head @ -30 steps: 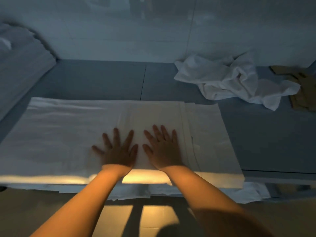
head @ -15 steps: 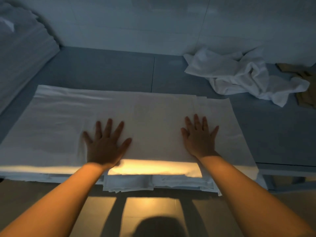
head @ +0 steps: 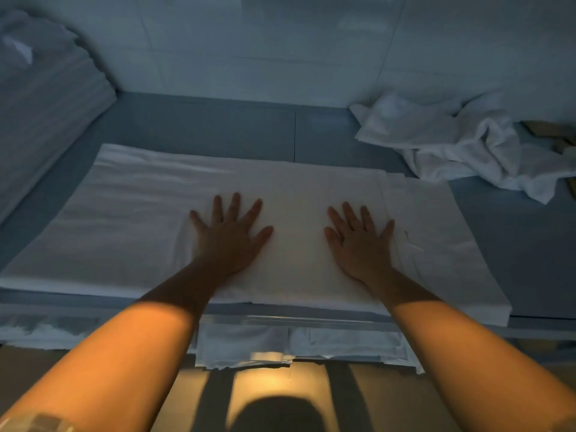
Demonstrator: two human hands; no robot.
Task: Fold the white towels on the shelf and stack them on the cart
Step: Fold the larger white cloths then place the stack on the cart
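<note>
Left hand (head: 229,236) and right hand (head: 361,241) lie flat, fingers spread, grasping nothing, pressing the half-folded white towel (head: 311,213) on the shelf (head: 218,126), likely smoothing creases before next fold; crumpled towel (head: 461,145) waits back-right.

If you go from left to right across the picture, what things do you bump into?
Stack of folded linen → left hand → right hand → crumpled white towel → brown cloth. Both hands press flat on the spread towel.
</note>
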